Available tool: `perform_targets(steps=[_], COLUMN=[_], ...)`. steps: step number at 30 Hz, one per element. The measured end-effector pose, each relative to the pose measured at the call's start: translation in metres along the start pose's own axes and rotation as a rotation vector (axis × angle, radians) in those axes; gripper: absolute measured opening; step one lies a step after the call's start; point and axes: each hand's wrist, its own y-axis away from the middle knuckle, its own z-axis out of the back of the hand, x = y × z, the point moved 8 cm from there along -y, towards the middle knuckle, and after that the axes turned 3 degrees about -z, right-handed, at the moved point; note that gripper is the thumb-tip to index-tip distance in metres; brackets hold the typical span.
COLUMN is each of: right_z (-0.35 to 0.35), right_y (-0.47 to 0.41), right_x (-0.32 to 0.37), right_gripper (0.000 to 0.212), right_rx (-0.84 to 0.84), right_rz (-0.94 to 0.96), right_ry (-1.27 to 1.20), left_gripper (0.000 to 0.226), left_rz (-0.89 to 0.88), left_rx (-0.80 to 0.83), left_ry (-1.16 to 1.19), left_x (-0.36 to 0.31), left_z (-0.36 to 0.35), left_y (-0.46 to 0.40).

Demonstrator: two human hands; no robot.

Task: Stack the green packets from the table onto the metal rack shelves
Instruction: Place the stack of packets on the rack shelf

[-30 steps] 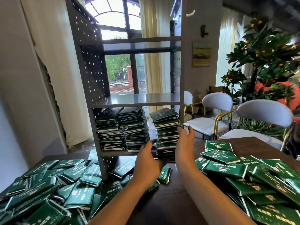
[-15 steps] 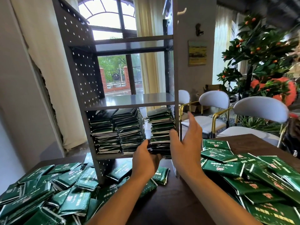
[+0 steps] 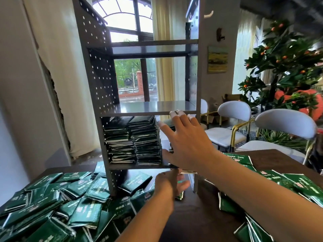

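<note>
right hand (image 3: 187,142) grip spread open against shelved packet stack (image 3: 167,122), left hand (image 3: 168,186) relaxed below

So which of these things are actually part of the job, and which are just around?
Part of the job:
- green packets heaped on the table
- metal rack, two stacks on its lower shelf
- right hand, spread at the rack
- left hand

Just around:
- white chairs
- orange tree
- painting
- window

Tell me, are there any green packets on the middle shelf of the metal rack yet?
No, the middle shelf is bare grey metal; the stacked packets all sit on the shelf below it.
</note>
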Motion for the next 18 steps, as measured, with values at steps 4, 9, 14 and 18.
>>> perform_targets(steps=[4,9,14,18], right_z=[0.000,-0.004,-0.021,-0.022], right_y=[-0.006,0.003,-0.003,-0.008], right_x=[-0.001,-0.002,-0.014,-0.009], right_gripper=[0.073,0.061,0.064,0.058], right_rx=[0.040,-0.053,0.043,0.053], right_rz=[-0.015,-0.020,-0.029,-0.015], right_ry=[0.033,0.068,0.080,0.086], left_gripper=[0.020,0.017,0.025,0.026], left_rz=[0.107,0.094,0.103,0.131], left_rx=[0.074,0.044,0.015,-0.015], left_ry=[0.118,0.185,0.236,0.255], left_x=[0.008,0.006,0.007,0.000], left_z=[-0.016,-0.021,-0.023,-0.030], left_y=[0.009,0.009,0.005,0.008])
